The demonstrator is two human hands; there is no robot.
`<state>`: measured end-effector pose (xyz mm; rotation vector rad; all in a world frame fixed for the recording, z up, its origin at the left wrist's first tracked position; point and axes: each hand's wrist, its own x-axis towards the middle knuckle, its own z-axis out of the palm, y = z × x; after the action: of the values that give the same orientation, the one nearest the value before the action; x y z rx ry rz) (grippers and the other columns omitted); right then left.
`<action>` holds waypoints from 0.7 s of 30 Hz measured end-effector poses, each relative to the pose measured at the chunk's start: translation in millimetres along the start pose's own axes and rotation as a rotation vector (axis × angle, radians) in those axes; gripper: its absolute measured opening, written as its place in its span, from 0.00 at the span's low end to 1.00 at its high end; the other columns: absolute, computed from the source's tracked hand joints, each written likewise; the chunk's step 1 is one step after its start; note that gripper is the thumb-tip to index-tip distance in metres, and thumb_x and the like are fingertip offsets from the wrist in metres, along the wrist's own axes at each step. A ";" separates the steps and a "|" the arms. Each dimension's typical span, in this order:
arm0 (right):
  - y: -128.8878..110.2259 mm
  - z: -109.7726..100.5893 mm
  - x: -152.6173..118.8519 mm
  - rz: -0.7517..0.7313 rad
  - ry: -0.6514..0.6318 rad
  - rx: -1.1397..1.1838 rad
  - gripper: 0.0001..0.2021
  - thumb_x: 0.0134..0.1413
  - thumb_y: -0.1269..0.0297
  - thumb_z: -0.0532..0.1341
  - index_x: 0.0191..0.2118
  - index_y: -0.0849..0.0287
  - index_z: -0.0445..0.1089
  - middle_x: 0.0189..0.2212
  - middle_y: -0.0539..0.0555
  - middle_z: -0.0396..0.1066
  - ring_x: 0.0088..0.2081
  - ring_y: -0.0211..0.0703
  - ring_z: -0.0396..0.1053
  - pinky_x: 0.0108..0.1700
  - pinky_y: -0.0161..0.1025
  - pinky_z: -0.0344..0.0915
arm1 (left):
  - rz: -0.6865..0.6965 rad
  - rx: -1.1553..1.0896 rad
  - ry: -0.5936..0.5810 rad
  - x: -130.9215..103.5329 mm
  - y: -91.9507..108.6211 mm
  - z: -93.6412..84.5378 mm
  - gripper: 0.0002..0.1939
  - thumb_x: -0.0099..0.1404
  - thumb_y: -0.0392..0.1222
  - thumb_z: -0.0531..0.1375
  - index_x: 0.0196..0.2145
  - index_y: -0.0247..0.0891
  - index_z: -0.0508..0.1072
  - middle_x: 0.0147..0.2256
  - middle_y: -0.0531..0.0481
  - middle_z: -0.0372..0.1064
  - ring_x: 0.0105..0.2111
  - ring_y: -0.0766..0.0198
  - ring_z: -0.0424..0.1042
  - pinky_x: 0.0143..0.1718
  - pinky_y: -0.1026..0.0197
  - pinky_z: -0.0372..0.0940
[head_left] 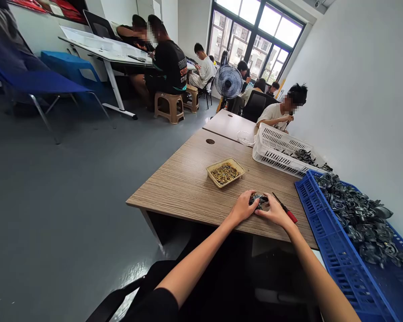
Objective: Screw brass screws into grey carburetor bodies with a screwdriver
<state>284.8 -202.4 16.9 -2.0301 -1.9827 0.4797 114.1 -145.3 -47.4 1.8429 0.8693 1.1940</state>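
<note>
Both of my hands hold one small dark mechanical part just above the wooden table's front edge. My left hand grips it from the left, fingers curled over the far side. From the right, my right hand closes on it with thumb and fingers. Much of the part is hidden by my fingers, and its exact kind does not show. A screwdriver with a red handle and dark shaft lies right beside my right hand. Beyond my left hand sits a cream tray full of small brass-coloured screws or pins.
A blue crate heaped with dark metal parts stands at the right. Behind it, a white crate holds similar parts. A person works past the table; a fan and other seated people are farther back.
</note>
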 end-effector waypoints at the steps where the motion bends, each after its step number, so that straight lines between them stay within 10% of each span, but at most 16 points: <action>1: -1.7 -0.5 0.0 -0.010 0.007 0.023 0.42 0.48 0.47 0.70 0.66 0.54 0.58 0.62 0.62 0.66 0.56 0.54 0.71 0.58 0.49 0.67 | -0.001 -0.001 0.013 0.2 -0.5 0.2 0.15 0.69 0.41 0.58 0.52 0.37 0.72 0.49 0.41 0.75 0.51 0.54 0.74 0.57 0.50 0.67; 21: 12.2 12.9 -19.7 -0.021 0.113 0.327 0.32 0.51 0.49 0.68 0.59 0.55 0.64 0.52 0.60 0.73 0.42 0.49 0.77 0.50 0.50 0.71 | 0.033 0.009 0.028 -0.2 -1.4 2.1 0.20 0.64 0.45 0.65 0.52 0.38 0.70 0.47 0.43 0.73 0.49 0.53 0.74 0.53 0.50 0.69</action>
<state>290.4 -223.1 1.1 -1.7918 -1.7287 0.6238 115.9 -145.3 -49.3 1.8582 0.8640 1.2414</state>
